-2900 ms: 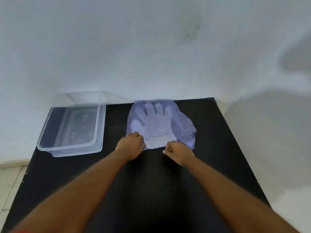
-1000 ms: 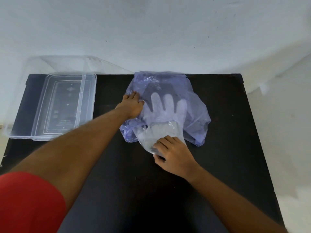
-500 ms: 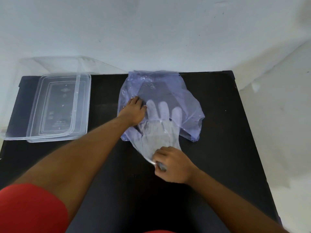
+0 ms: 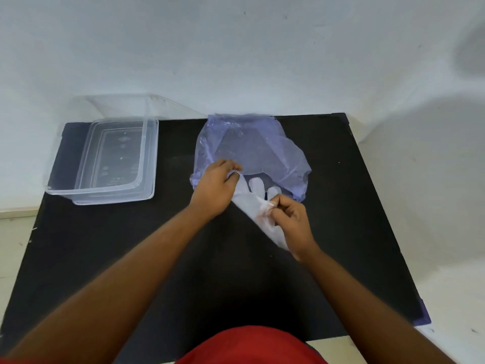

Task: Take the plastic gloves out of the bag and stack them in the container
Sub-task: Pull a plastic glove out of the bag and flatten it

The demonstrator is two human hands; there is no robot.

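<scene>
Fingers of the right hand are curled together and pinch the cuff end of the plastic gloves, a thin clear sheaf whose fingertips still lie inside the mouth of the bag. Just left of that pinch, the left hand rests on the bag's near edge, its fingers bent and gripping the film there, seemingly to hold the bag down while the gloves slide out.

Judged from how things lie, the task is in its first stage. Most of the gloves' length is already clear of the bag and slants toward the person, but the tips are not yet free. Well to the left of the bag, the container stands open on the black bench with nothing visible inside it, so no stacking has been done. Whether more gloves remain deeper in the bag cannot be told through the bluish film.

What is left: draw the tips free, carry the gloves leftward from the bag to the container, and lay them flat inside.
</scene>
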